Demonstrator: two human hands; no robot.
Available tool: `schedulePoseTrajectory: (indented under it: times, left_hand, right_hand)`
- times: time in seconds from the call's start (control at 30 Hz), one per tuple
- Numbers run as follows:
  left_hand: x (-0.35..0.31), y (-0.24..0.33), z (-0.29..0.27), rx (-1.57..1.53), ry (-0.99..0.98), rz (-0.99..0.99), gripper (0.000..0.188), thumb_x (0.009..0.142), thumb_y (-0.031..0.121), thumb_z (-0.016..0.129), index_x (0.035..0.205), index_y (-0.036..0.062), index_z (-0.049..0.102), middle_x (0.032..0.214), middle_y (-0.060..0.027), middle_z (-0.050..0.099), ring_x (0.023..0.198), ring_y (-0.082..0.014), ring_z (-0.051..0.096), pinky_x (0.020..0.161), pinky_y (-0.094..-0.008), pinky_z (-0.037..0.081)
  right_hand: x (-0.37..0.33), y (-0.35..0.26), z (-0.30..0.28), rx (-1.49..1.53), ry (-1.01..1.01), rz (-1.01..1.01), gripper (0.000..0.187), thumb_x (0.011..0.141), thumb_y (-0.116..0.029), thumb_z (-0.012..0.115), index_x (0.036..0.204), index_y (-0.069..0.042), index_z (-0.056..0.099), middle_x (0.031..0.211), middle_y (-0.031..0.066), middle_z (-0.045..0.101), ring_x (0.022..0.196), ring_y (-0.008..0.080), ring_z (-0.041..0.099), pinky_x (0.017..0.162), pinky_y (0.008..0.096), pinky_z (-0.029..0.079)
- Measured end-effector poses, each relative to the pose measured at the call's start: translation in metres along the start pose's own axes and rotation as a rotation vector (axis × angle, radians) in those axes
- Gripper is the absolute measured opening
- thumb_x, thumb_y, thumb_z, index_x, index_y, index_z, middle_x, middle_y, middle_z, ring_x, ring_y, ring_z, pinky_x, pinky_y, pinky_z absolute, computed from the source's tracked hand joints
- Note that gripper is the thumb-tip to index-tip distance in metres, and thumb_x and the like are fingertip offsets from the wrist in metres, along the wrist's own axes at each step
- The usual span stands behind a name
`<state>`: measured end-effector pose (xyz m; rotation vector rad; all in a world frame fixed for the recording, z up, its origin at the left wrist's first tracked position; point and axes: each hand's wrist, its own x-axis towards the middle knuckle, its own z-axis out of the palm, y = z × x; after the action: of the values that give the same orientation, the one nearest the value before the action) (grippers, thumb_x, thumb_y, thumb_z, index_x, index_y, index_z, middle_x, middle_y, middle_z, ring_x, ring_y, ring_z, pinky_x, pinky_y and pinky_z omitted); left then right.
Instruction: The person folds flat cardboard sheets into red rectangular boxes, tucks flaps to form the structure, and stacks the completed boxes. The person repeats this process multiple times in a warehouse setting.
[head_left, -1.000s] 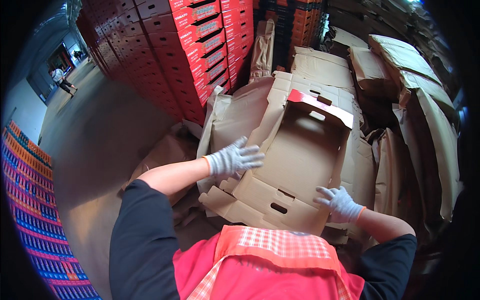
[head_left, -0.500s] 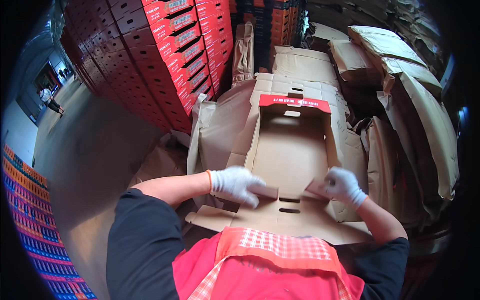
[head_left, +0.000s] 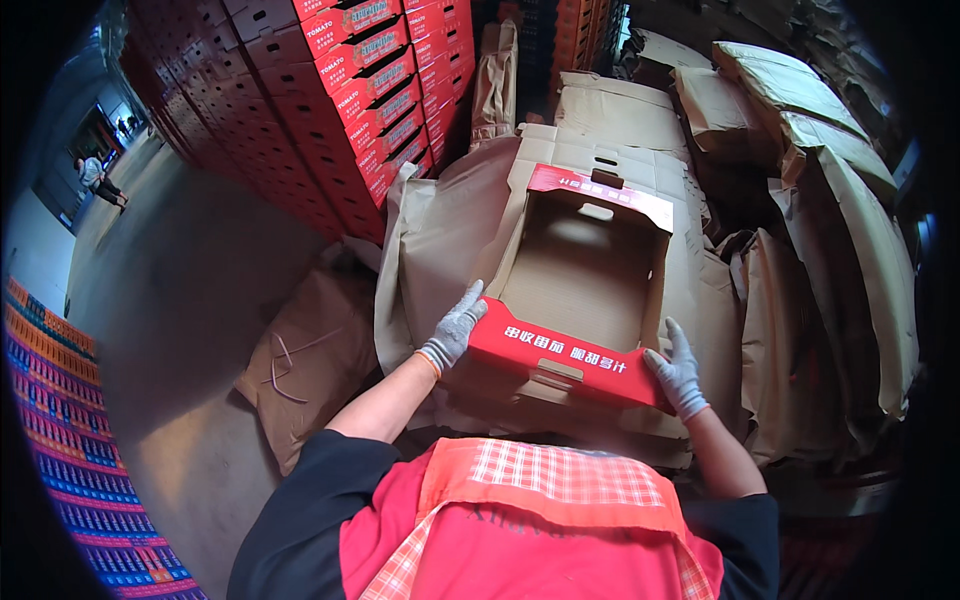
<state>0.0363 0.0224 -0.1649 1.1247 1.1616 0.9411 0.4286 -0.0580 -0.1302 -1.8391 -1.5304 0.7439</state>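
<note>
While both gloved hands meet its near end, an open cardboard box (head_left: 572, 280) sits directly in front of the person, on a pile of flat brown cardboard (head_left: 703, 310). Its inside is plain brown; the near wall is red with white lettering and a slot low in its middle. The box's longer axis appears to run away from the body, its far end leaning slightly rightward, so the near wall spans the space between the hands. The left hand (head_left: 457, 325) grasps the near left corner; the right hand (head_left: 680, 372) grasps the near right corner, thumb against the red wall, fingers stretched up along the side. Neither hand is nearer the box, since both touch it, though the right sits a little closer to the body. How firmly they press, and whether the near end is slightly raised, cannot be told.
</note>
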Motion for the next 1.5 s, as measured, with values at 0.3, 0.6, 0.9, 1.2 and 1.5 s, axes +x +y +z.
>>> schedulePoseTrajectory:
  times: [0.3, 0.6, 0.9, 1.2, 1.5]
  left_hand:
    - [-0.013, -0.014, 0.073, -0.768, 0.293, -0.116, 0.059, 0.088, 0.021, 0.064, 0.142, 0.0038, 0.049, 0.134, -0.0051, 0.058, 0.117, -0.0159, 0.056, 0.108, -0.0318, 0.041]
    - [-0.043, -0.041, 0.151, -0.497, -0.811, -0.475, 0.034, 0.092, 0.031, 0.06, 0.117, 0.0071, 0.061, 0.108, -0.0113, 0.067, 0.097, -0.0293, 0.067, 0.086, -0.0441, 0.055]
    - [-0.084, 0.181, 0.092, 1.065, 0.068, 1.25, 0.101, 0.069, 0.072, 0.064, 0.132, -0.0066, 0.053, 0.145, -0.0285, 0.044, 0.138, -0.0436, 0.038, 0.114, -0.067, 0.017]
    - [-0.012, 0.241, 0.1, 1.199, -0.284, 0.832, 0.103, 0.059, 0.086, 0.065, 0.106, -0.0056, 0.064, 0.099, -0.0249, 0.065, 0.095, -0.036, 0.065, 0.082, -0.0434, 0.052]
    - [-0.01, 0.22, 0.099, 1.1, -0.151, 1.023, 0.099, 0.058, 0.086, 0.064, 0.1, -0.0037, 0.063, 0.097, -0.0201, 0.06, 0.095, -0.0321, 0.056, 0.089, -0.0415, 0.042]
  right_hand:
    - [0.061, -0.034, -0.064, 1.008, -0.157, 0.127, 0.057, 0.079, -0.009, 0.057, 0.135, -0.002, 0.051, 0.113, 0.0075, 0.064, 0.096, 0.0185, 0.062, 0.088, 0.0308, 0.051]
    - [-0.002, -0.283, -0.079, -0.584, -0.232, -0.672, 0.062, 0.066, -0.016, 0.069, 0.125, -0.006, 0.055, 0.115, 0.0172, 0.056, 0.099, 0.0333, 0.062, 0.088, 0.0368, 0.049]
    - [0.058, -0.25, -0.033, -0.201, 0.395, -0.786, 0.032, 0.087, -0.024, 0.07, 0.111, -0.006, 0.06, 0.092, 0.0161, 0.068, 0.074, 0.0296, 0.068, 0.069, 0.0371, 0.053]
    - [0.051, -0.231, -0.091, -0.541, 0.227, -0.58, 0.02, 0.092, -0.023, 0.066, 0.092, -0.004, 0.066, 0.069, 0.0167, 0.067, 0.063, 0.03, 0.069, 0.061, 0.0357, 0.054]
    - [0.082, -0.253, -0.066, -0.852, 0.081, -0.939, 0.022, 0.088, -0.023, 0.061, 0.075, -0.005, 0.06, 0.067, 0.0194, 0.061, 0.065, 0.0386, 0.063, 0.065, 0.046, 0.05]
